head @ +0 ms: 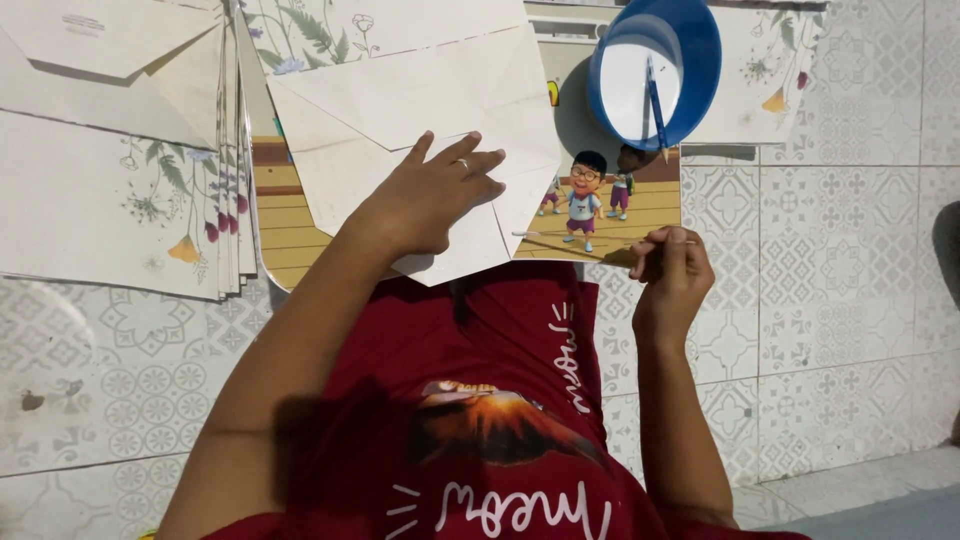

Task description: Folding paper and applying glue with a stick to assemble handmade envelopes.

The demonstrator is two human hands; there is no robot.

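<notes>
While left hand (425, 200) presses envelope (420, 110), bowl (690, 60) nearby

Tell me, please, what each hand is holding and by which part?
The left hand presses flat on the white folded paper envelope, gripping nothing. The right hand pinches something thin by its end; what it is cannot be told.

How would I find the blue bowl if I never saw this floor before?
Start at the cartoon picture board lying on the tiled floor, above the right hand. The blue bowl sits at the board's top right corner. It is the only round blue thing, with white glue and a blue brush inside.
</notes>
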